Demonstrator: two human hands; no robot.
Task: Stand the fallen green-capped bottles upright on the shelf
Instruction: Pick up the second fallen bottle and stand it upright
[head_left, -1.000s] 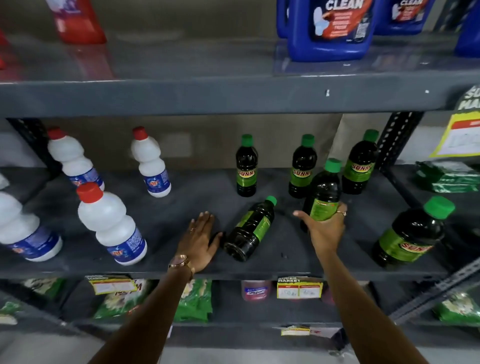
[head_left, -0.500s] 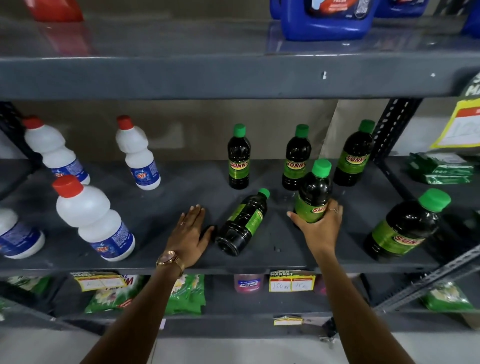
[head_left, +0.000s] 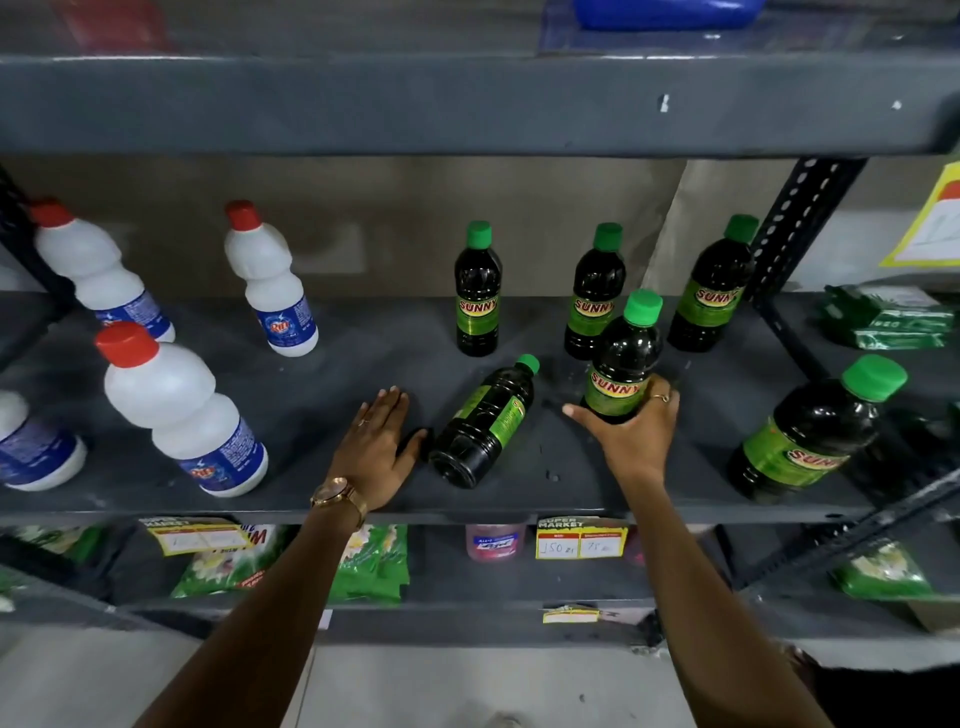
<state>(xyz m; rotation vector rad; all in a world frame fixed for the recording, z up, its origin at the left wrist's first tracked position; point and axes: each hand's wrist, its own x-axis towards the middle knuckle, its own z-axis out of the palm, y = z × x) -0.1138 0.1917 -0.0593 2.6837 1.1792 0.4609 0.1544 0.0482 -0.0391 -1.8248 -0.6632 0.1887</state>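
Note:
On the dark grey shelf (head_left: 363, 353) one green-capped dark bottle (head_left: 485, 423) lies on its side, cap pointing to the back right. My left hand (head_left: 376, 447) rests flat and open on the shelf just left of its base, thumb close to it. My right hand (head_left: 631, 434) grips the lower part of another green-capped bottle (head_left: 626, 358), which stands upright. Three more green-capped bottles stand at the back: one in the middle (head_left: 478, 296), one behind the held bottle (head_left: 595, 296), one at the right (head_left: 714, 291). A further one (head_left: 810, 436) stands at the front right.
Several white red-capped bottles (head_left: 182, 415) stand on the left of the shelf. The shelf above (head_left: 467, 104) overhangs closely. A perforated metal upright (head_left: 795, 218) stands at the right. Green packets (head_left: 888, 317) lie beyond it, and packets with price tags (head_left: 579, 538) fill the shelf below.
My right hand has kept hold of the upright bottle, hardly shifting it. My left hand has stayed flat beside the fallen bottle. The camera tilted down slightly.

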